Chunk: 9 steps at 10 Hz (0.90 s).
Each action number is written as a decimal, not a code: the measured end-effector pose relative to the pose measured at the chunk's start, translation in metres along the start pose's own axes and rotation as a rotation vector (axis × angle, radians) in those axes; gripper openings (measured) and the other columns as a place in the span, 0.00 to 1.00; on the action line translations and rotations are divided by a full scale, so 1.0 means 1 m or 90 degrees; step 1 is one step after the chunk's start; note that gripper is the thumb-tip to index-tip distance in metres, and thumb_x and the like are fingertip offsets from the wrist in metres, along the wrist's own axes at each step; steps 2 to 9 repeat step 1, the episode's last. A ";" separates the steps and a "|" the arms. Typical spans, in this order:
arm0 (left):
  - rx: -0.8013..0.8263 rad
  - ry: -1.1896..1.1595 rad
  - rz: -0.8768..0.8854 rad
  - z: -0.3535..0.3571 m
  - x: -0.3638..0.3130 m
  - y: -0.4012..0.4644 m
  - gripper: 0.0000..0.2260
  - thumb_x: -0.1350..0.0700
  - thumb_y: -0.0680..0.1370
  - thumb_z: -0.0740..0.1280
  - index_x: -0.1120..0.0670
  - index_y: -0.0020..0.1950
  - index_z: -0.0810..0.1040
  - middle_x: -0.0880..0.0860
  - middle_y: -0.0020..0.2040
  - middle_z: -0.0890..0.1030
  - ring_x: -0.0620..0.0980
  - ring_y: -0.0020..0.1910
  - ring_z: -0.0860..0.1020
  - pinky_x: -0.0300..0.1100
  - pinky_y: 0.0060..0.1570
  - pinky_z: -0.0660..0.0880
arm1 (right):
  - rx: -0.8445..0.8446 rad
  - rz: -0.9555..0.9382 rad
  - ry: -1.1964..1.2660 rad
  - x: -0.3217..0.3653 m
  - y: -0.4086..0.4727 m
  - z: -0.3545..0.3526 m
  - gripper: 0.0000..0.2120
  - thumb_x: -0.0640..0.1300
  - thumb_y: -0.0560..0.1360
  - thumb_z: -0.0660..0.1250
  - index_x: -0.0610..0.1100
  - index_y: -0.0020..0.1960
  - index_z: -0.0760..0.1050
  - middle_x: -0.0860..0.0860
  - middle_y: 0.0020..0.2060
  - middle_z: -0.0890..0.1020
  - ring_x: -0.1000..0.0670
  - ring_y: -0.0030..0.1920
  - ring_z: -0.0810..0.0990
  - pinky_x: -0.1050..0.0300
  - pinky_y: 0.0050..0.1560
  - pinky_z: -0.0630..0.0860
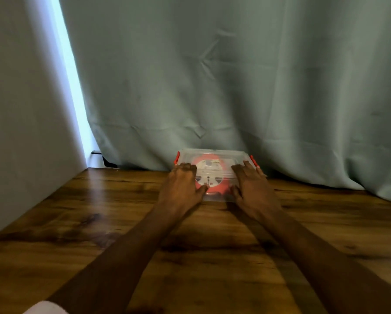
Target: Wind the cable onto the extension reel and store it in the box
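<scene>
Outstretched forearms, left hand (182,182) and right hand (251,184) flat, fingers spread, atop lidded box (215,155).

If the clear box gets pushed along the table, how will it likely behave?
The clear box looks low and flat-based, so it should slide on the wooden table, not tip. The reel fills it, probably adding weight. Both hands, left hand, right hand, press its lid.

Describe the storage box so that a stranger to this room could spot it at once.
Look to the far edge of the wooden table, where the grey-green curtain meets it. There lies a low clear plastic box, lid on, with the left hand and right hand flat on top. Its orange side clips and the red extension reel visible inside mark it out.
</scene>
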State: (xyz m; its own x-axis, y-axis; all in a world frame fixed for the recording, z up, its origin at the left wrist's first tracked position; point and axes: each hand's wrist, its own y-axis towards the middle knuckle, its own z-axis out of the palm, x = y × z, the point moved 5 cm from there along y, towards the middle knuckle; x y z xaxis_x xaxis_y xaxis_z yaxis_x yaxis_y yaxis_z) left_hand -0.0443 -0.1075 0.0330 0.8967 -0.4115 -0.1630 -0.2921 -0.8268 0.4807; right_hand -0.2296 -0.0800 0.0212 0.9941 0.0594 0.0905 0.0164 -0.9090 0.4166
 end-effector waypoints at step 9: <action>0.019 -0.002 0.007 -0.010 0.003 0.003 0.38 0.32 0.77 0.61 0.56 0.78 0.63 0.57 0.77 0.67 0.55 0.76 0.65 0.51 0.76 0.61 | 0.021 -0.006 -0.054 0.001 -0.001 -0.009 0.37 0.64 0.83 0.42 0.43 0.85 0.46 0.45 0.85 0.50 0.47 0.84 0.44 0.47 0.83 0.43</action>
